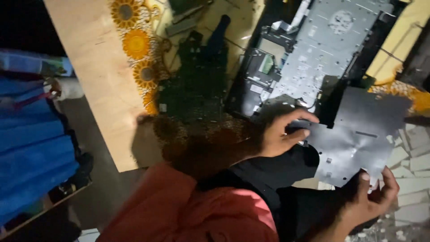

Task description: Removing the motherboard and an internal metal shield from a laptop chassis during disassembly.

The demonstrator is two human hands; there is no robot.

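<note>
here both the left hand (280,134) and right hand (374,197) grip a thin grey sheet (358,134)

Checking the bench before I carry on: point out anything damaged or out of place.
The grey opened laptop chassis lies with its insides bared; both hands hold a thin dark grey sheet off it. Pale broken tile pieces litter the floor at right.

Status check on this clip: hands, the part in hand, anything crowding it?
Left hand and right hand both grip the thin grey sheet panel. Panel lifted off, beside the opened laptop chassis. Chassis edge close to the left fingers.
</note>
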